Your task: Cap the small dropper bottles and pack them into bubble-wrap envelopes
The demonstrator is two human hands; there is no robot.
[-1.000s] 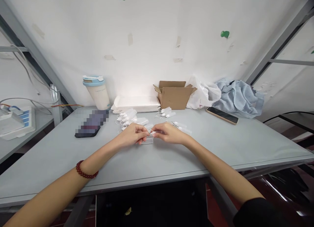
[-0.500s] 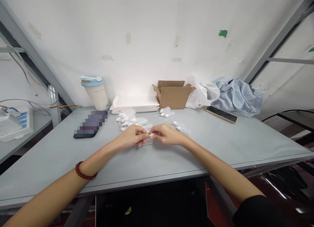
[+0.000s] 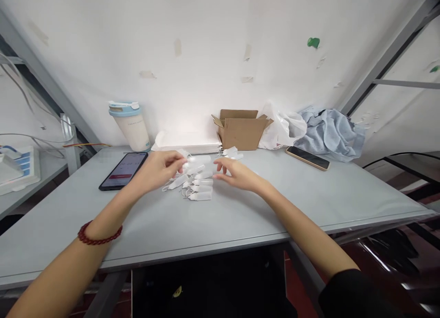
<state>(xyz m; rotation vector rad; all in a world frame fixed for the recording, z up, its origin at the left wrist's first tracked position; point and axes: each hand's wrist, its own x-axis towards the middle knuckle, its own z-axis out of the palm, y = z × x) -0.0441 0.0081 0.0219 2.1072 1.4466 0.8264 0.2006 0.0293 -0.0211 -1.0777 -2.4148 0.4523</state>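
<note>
My left hand (image 3: 160, 169) has its thumb and fingers pinched at the capped end of a small translucent plastic bottle (image 3: 200, 161), at the top of a heap. The exact grip is partly hidden by the fingers. Across from it, my right hand (image 3: 239, 173) is open, thumb and forefinger apart, with its fingertips close to the right ends of the bottles. Below and between the hands lie several more such bottles (image 3: 201, 196), with white tips and thin white string loops. A further few bottles (image 3: 229, 150) rest behind my right hand.
On the left are a phone (image 3: 122, 171) and a blue-lidded cup (image 3: 132, 128). Along the wall stand a white stack (image 3: 187, 141), an open cardboard box (image 3: 240, 134), a plastic bag (image 3: 283, 130) and a blue cloth (image 3: 332, 134). Another phone (image 3: 307, 157) lies in front of the cloth.
My hands were together, fingertips meeting over a small bottle; now they are apart, the left moved left and up. Bottles that lay to the right are no longer there, and more lie between my hands.
</note>
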